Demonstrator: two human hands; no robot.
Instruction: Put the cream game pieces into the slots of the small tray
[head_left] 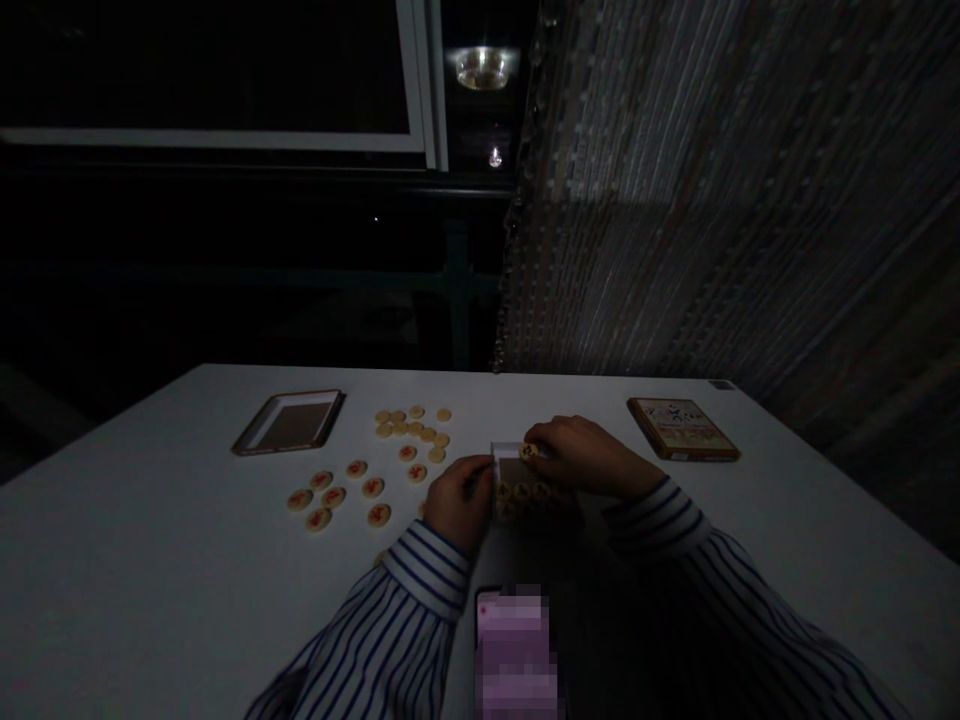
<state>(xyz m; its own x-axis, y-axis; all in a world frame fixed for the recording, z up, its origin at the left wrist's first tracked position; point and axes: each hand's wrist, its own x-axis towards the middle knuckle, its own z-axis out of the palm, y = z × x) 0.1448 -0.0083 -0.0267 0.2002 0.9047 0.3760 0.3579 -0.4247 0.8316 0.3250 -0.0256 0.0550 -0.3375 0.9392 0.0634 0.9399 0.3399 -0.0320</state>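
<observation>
An open shallow box (512, 466) stands on the white table, with several Chinese chess pieces (522, 491) in rows inside it. My left hand (459, 500) is closed at the box's left wall, its fingertips gripping the edge. Over the back of the box, my right hand (581, 452) pinches a round Chinese chess piece (529, 451) with a dark character on it. Left of the box lie several loose pieces with red characters (373, 487), face up. Behind those are several pale pieces (414, 428) showing no clear marking. My left forearm partly covers a few pieces.
An open tray-like lid (300, 424) lies at the table's (187, 560) back left. A flat printed box (684, 430) rests at the back right. Close to me, between my forearms, is a phone (516, 655) with a lit, blurred screen. A bead curtain (637, 200) hangs beyond the table.
</observation>
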